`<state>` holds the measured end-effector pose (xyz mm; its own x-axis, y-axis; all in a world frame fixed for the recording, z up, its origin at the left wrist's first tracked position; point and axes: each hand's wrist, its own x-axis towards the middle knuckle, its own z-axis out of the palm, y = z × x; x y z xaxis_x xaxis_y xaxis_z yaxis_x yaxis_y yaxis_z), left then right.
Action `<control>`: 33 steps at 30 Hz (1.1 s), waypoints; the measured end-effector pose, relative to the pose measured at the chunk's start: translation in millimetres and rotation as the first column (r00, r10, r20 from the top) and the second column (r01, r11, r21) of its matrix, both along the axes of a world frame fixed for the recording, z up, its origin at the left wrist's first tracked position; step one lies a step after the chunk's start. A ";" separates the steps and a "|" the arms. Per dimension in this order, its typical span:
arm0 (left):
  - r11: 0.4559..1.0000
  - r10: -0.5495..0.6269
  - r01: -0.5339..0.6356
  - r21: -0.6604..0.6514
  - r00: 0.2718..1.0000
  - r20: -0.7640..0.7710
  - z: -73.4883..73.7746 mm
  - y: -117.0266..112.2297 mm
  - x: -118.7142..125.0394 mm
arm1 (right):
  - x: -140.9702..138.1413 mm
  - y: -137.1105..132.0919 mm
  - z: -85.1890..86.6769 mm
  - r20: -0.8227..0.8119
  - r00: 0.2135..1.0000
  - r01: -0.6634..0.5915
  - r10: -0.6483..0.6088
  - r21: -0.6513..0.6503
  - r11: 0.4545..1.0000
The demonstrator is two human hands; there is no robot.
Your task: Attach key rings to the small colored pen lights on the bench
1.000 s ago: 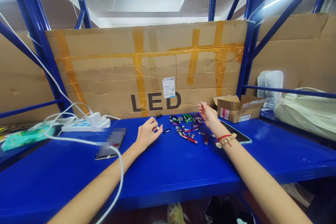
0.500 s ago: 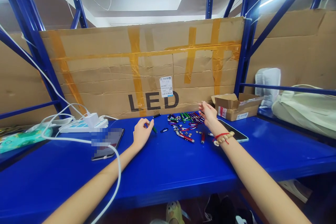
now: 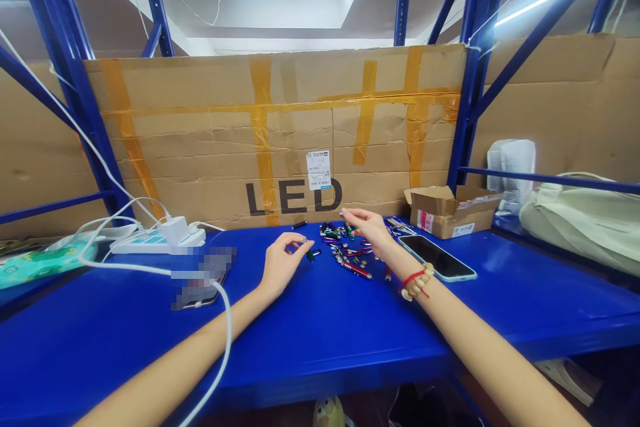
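A heap of small coloured keychain torches and button cells lies on the blue shelf in front of the cardboard marked LED. My left hand rests on the shelf just left of the heap, its fingertips pinched on a small green torch. My right hand, with a bead bracelet and red cord at the wrist, hovers over the heap and pinches a tiny piece that I cannot make out.
A phone lies face up right of the heap, beside an open cardboard box. At the left are another phone on a white cable, a power strip and a tissue pack. A cloth bag sits far right.
My right hand has swung left from beside the cardboard box to above the heap, which uncovers the phone. My left hand holds the green torch a little farther right.
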<state>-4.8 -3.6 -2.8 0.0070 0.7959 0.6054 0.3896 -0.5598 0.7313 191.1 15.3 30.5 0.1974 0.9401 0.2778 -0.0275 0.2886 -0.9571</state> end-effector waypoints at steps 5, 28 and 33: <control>0.978 -0.191 0.196 -0.071 0.979 0.076 -4.3 -5.8 5.6 | -28.5 -7.6 -9.9 0.346 0.919 -0.264 0.187 0.192 0.945; 0.970 -0.224 0.241 0.009 0.914 -0.340 -11.9 -4.1 -2.1 | -24.3 -10.0 -12.5 0.718 0.696 -0.368 -0.001 0.357 0.859; 0.959 -0.256 0.282 0.020 0.897 -0.360 -11.7 -7.8 -2.1 | -18.1 -13.6 -7.4 0.898 0.432 -0.534 -0.089 0.334 0.777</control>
<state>-6.9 -11.4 -14.4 0.4363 0.6898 0.5778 0.4406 -0.7237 0.5312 173.0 1.7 23.1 -0.6188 0.5397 0.5708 0.5297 0.8232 -0.2041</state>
